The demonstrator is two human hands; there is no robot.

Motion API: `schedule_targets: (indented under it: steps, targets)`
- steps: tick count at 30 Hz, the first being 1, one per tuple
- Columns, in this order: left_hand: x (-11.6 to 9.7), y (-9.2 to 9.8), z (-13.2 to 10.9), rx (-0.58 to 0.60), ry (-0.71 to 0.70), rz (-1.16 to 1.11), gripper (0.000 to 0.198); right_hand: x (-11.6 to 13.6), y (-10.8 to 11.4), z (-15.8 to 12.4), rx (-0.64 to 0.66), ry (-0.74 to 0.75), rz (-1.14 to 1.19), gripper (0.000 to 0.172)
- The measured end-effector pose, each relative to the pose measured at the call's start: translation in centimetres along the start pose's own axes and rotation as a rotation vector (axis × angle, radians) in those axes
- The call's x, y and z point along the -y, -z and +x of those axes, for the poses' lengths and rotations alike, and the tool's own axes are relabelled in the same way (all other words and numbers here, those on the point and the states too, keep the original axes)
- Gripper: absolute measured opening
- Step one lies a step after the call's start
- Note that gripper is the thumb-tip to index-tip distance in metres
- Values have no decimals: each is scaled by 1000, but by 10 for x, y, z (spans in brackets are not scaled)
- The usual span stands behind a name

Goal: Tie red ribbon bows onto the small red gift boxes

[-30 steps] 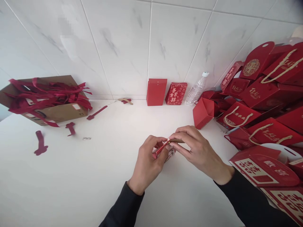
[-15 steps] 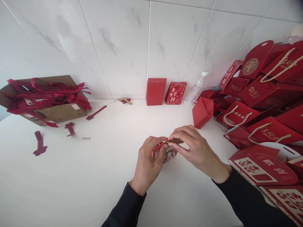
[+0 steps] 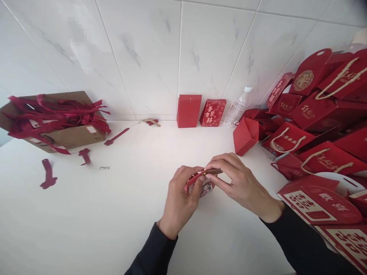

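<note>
In the middle of the white table, a small red gift box (image 3: 208,188) with a pale printed picture stands between my hands. My left hand (image 3: 181,198) is closed on its upper edge, the thumb in front and the fingers behind. A gold-brown strap (image 3: 214,172) lies along the top of the box, pinched by the thumb and fingers of my right hand (image 3: 242,185). A small brass-coloured stud shows where strap and box meet, close to my left thumb. My hands hide much of the box.
At the left sits a cardboard box (image 3: 77,138) full of dark red ribbons. Dark red straps (image 3: 48,173) lie near it. Two red boxes (image 3: 189,110) and a plastic bottle (image 3: 237,107) stand by the tiled wall. Red gift boxes (image 3: 323,160) are piled at the right.
Both hands have shifted very slightly to the right with the gift box and strap. Their grips look the same.
</note>
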State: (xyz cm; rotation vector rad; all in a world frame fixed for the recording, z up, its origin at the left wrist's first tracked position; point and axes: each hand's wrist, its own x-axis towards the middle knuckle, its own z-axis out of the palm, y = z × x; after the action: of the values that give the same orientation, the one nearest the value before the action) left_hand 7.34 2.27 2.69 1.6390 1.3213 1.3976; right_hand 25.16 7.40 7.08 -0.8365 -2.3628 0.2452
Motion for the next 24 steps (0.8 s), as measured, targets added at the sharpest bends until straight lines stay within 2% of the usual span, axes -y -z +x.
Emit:
schedule_targets:
  steps: [7,13,19,24]
  targets:
    - [-2,-1,-1,-14,29,-29,21,0,0,-4,-23,-43,0,24]
    - [-6,-6,-4,-47,-21,14,15,2,0,-6,-33,-29,1,18]
    - [-6,-19,-19,-112,-103,75,32,2,0,-19,-99,64,-38,20]
    - [-5,-27,-30,-143,-204,112,40,4,4,-35,-117,73,-85,25]
